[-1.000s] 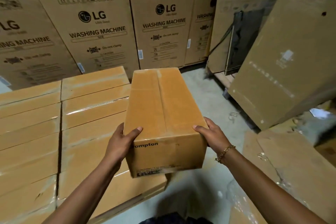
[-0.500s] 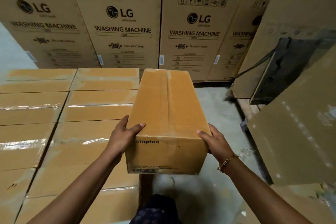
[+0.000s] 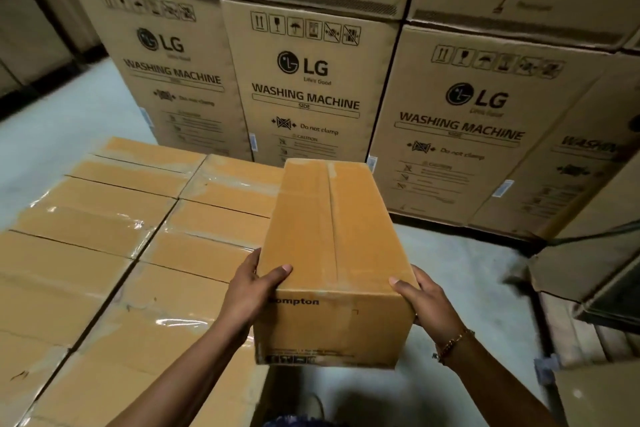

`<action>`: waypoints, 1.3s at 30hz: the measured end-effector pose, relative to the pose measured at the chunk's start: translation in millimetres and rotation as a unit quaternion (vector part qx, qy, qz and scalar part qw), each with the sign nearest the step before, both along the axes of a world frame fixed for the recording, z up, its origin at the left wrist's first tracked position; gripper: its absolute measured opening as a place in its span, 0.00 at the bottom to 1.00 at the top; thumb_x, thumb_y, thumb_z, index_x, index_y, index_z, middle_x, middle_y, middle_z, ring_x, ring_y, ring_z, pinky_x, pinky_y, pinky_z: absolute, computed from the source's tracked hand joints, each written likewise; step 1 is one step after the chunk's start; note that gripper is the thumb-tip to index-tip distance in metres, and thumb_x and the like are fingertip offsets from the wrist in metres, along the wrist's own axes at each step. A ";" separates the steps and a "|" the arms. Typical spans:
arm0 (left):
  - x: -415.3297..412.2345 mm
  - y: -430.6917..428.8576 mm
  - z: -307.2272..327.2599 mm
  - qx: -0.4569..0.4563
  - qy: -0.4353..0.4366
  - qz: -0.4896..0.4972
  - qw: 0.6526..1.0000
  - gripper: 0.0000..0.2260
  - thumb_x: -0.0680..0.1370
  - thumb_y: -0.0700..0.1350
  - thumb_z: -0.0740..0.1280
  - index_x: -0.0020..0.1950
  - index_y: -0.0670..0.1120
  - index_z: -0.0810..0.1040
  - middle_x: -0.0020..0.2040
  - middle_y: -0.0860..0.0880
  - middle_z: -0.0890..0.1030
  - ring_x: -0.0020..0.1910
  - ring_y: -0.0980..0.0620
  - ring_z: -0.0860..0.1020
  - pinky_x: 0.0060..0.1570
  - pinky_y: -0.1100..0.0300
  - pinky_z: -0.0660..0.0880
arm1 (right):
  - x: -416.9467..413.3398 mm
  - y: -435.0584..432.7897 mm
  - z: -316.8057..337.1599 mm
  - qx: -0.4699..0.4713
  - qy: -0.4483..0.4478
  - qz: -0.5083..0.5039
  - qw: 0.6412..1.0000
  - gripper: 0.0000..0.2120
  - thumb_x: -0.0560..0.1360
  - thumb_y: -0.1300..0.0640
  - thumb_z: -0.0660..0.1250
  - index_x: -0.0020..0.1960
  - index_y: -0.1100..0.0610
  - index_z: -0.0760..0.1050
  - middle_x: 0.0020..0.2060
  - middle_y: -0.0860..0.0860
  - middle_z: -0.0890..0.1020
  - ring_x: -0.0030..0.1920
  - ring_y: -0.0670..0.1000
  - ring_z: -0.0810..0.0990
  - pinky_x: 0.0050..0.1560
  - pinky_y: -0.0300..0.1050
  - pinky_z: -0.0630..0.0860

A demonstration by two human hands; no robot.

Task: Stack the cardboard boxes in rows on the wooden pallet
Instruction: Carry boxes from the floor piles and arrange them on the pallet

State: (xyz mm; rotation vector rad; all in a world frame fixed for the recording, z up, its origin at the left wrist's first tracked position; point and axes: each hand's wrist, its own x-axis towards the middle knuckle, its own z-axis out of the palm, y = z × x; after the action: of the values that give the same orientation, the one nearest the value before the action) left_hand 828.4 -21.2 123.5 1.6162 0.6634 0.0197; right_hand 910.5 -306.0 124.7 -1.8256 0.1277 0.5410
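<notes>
I hold a long brown cardboard box lengthwise in front of me, its near end printed "ompton". My left hand grips its near left corner, thumb on top. My right hand grips the near right corner, thumb on top, a gold bracelet at the wrist. The box hangs in the air beside the right edge of the stacked boxes, which lie in taped rows at lower left. The pallet beneath them is hidden.
Tall LG washing machine cartons form a wall straight ahead. Grey concrete floor shows right of the stack and at far left. Leaning cardboard sheets and a dark panel stand at the right edge.
My view has swung left and nearer to the washing machine cartons. The held box has shifted along with me, staying in both hands beside the stack's right edge.
</notes>
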 end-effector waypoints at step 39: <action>336.4 83.3 -28.4 -0.003 -0.041 0.468 0.883 0.49 0.60 0.75 0.74 0.78 0.61 0.64 0.74 0.52 0.72 0.70 0.46 0.73 0.69 0.39 0.71 | 554.5 273.8 -2.4 -0.010 -0.021 0.497 0.867 0.15 0.79 0.53 0.68 0.62 0.39 0.73 0.56 0.41 0.81 0.58 0.45 0.80 0.64 0.55 0.76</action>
State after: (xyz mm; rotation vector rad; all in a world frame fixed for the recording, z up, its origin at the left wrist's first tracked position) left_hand 1164.8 62.0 95.0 1.1402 1.3167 0.7885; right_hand 1465.0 -32.2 122.2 -1.8246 -0.8942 1.2036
